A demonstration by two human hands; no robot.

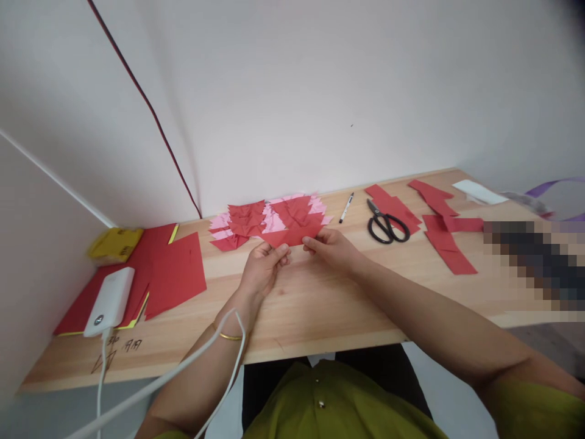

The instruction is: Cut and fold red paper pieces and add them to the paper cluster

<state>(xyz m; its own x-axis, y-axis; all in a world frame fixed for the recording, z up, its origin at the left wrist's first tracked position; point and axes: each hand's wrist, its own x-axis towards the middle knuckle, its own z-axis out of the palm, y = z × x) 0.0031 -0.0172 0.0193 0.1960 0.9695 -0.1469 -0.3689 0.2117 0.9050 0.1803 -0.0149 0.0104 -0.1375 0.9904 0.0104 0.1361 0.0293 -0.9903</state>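
Observation:
Between my two hands, a piece of red paper (299,236) is held up just above the wooden table (315,305). My left hand (266,263) pinches its left lower edge between thumb and fingers. At the right end, the thumb and fingers of my right hand (333,249) close on the same paper. Right behind it lie cut and folded red paper pieces (247,216) and pink paper pieces (273,218) with zigzag edges, heaped near the wall. The held paper covers part of that heap.
Black-handled scissors (388,227) rest on red paper at the right, beside a marker pen (346,208). Red strips (450,250) lie farther right, near a white sheet (479,191). At left are red sheets (178,277), a yellow packet (119,244) and a white power bank (109,302) with a cable.

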